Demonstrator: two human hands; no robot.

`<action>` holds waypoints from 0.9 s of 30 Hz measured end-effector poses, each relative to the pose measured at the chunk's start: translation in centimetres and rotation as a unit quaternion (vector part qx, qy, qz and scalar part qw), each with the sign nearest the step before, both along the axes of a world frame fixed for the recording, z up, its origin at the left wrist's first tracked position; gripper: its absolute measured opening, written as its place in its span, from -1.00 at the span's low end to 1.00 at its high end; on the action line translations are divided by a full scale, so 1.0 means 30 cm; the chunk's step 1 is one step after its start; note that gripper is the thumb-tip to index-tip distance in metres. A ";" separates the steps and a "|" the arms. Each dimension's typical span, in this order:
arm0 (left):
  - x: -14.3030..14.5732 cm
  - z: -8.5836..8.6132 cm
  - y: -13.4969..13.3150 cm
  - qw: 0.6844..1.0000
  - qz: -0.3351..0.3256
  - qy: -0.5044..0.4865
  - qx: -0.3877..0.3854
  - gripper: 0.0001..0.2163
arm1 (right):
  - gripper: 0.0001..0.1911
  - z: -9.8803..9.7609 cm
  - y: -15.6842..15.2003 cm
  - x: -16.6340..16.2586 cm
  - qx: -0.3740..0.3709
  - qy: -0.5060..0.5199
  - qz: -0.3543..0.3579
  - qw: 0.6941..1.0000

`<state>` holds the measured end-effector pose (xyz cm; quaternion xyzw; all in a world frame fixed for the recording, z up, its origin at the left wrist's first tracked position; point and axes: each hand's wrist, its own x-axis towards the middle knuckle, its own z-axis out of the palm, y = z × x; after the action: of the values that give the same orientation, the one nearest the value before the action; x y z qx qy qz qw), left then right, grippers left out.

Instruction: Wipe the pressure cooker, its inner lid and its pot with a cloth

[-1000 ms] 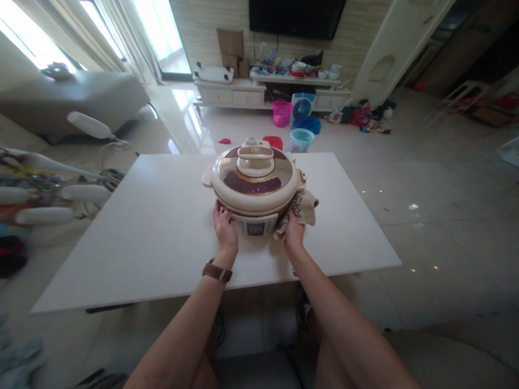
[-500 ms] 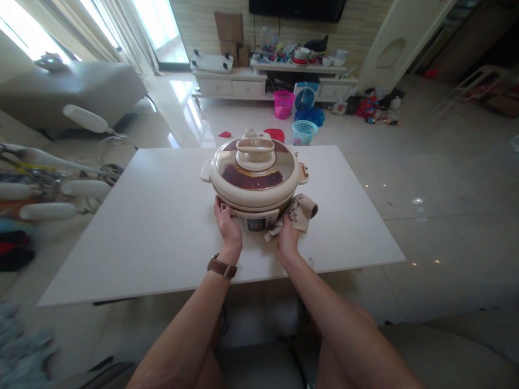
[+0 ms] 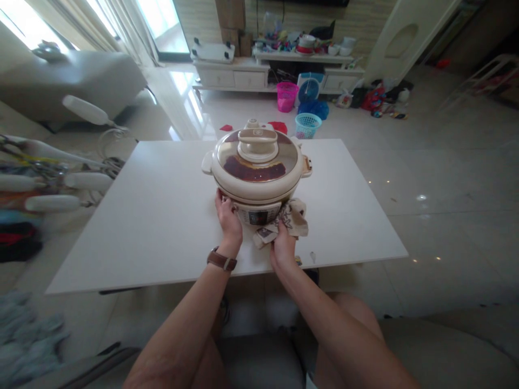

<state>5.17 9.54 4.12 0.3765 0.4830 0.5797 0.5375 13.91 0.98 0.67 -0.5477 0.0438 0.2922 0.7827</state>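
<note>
A cream electric pressure cooker point(image 3: 256, 189) with a brown-and-clear lid stands on the white table point(image 3: 162, 216). Its lid handle point(image 3: 258, 141) faces up and its control panel point(image 3: 258, 217) faces me. My left hand point(image 3: 228, 219) is curled against the cooker's lower left side, gripping it from below; the fingertips are partly hidden. In my right hand point(image 3: 284, 246) is a beige cloth point(image 3: 295, 219) with a dark print. The cloth is bunched against the cooker's lower right front, beside the panel.
Past the table are a pink basket point(image 3: 287, 97), a light blue basket point(image 3: 307, 126) and a white TV cabinet point(image 3: 227, 77) loaded with bowls and boxes. White lamp-like arms point(image 3: 87, 111) reach toward the table's left edge. A small clear object point(image 3: 312, 256) lies near the front edge.
My right hand has drawn the cloth slightly left and toward me along the cooker's lower front. My left hand stays at the cooker's left side. The view has tilted slightly downward.
</note>
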 end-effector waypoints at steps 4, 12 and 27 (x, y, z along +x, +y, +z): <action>0.000 -0.013 0.006 1.000 0.000 0.008 -0.010 -0.48 | -0.79 0.068 0.019 0.052 -0.009 0.145 -0.026 0.989; -0.004 -0.054 0.016 1.000 -0.001 0.021 0.005 -0.45 | -0.84 0.143 0.031 0.169 -0.006 0.244 0.005 0.970; 0.021 0.010 -0.008 0.999 0.033 -0.015 -0.009 -0.47 | -0.59 0.107 0.030 0.161 -0.027 0.059 -0.012 0.998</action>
<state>5.81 9.30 4.41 0.3462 0.4923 0.5984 0.5288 18.73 1.90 3.89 -0.5496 0.1048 0.3132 0.7674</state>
